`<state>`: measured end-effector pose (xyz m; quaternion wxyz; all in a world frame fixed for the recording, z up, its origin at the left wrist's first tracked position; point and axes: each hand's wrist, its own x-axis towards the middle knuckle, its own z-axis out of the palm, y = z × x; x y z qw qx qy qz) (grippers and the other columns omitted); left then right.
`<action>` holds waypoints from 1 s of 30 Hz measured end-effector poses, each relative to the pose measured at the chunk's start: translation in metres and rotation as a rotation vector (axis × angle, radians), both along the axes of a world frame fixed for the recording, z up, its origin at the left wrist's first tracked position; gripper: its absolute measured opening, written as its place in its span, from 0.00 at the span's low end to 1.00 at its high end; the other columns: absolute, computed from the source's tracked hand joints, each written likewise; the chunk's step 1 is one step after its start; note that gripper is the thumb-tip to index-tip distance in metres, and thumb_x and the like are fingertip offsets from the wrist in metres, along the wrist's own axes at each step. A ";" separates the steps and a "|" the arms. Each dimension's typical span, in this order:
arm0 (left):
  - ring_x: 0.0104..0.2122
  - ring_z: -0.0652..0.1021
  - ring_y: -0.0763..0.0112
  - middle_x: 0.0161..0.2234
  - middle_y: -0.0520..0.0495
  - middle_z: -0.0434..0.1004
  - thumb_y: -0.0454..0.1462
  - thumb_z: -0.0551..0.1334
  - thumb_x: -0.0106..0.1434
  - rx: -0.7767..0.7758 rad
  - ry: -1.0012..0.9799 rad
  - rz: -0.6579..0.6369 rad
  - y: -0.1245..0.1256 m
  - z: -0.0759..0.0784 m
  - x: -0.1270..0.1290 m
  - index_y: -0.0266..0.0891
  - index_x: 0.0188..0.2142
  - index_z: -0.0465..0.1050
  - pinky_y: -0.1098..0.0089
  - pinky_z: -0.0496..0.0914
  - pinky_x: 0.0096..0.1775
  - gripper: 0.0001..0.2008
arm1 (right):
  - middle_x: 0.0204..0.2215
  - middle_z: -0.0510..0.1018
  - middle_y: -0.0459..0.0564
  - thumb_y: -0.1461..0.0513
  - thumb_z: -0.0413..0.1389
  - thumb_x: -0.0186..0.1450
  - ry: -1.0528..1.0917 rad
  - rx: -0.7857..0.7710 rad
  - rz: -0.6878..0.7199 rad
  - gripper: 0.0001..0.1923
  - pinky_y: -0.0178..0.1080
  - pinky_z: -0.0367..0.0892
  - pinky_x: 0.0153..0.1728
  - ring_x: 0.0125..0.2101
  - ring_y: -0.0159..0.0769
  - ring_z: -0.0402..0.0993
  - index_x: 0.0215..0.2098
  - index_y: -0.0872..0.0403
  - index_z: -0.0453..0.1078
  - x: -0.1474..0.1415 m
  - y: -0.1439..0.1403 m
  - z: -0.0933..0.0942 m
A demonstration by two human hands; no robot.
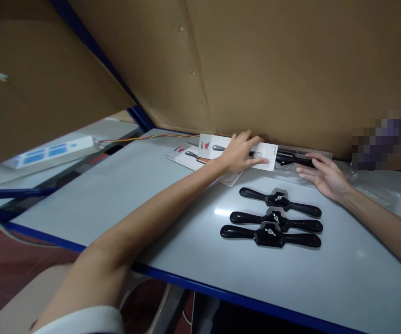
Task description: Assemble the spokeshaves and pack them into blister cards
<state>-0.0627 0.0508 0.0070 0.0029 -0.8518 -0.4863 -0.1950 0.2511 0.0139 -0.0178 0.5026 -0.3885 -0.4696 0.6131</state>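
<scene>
Fingers [252,157] of left hand [238,153] lie flat on white box [266,150]; right hand [325,176] open, gripping nothing, beside clear tray [290,157].
Grey worktop [151,195], blue edge, cardboard wall behind; three black spokeshaves [273,222] in front; tray contents hard to make out.

A pale grey table [124,195] with a blue edge fills the middle of the room. Brown board walls [290,60] rise behind it, from ten o'clock round to three. At nine o'clock a white power strip [50,152] lies on a lower grey surface, and a twisted red and yellow wire [144,137] runs from it along the table's far edge. Ceiling light glints off the tabletop. A dark reddish floor [9,269] shows at seven o'clock.
</scene>
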 end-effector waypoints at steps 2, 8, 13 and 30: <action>0.58 0.73 0.41 0.57 0.31 0.73 0.64 0.62 0.67 0.020 0.012 0.014 0.000 -0.003 0.011 0.39 0.61 0.73 0.47 0.63 0.59 0.37 | 0.38 0.88 0.51 0.61 0.65 0.68 -0.004 0.003 0.007 0.05 0.42 0.84 0.40 0.38 0.41 0.88 0.43 0.48 0.79 0.000 0.000 0.000; 0.57 0.74 0.41 0.56 0.33 0.75 0.66 0.62 0.66 0.058 0.031 -0.009 0.013 -0.002 0.037 0.40 0.59 0.75 0.47 0.61 0.61 0.38 | 0.39 0.88 0.50 0.58 0.68 0.67 0.001 0.015 0.013 0.09 0.43 0.83 0.45 0.40 0.41 0.88 0.44 0.48 0.78 -0.003 0.000 -0.003; 0.56 0.76 0.41 0.54 0.33 0.78 0.66 0.63 0.65 0.086 0.082 -0.149 0.027 0.008 0.071 0.39 0.57 0.77 0.48 0.61 0.59 0.38 | 0.39 0.87 0.45 0.55 0.77 0.54 0.025 0.081 0.008 0.22 0.49 0.81 0.51 0.41 0.40 0.87 0.43 0.46 0.78 -0.006 0.000 -0.006; 0.45 0.83 0.51 0.48 0.39 0.85 0.43 0.66 0.66 0.091 0.208 -0.272 0.004 0.023 0.142 0.42 0.55 0.78 0.58 0.70 0.44 0.19 | 0.38 0.85 0.44 0.55 0.73 0.53 -0.062 0.233 -0.080 0.18 0.48 0.73 0.57 0.45 0.42 0.81 0.40 0.48 0.78 -0.012 0.000 -0.014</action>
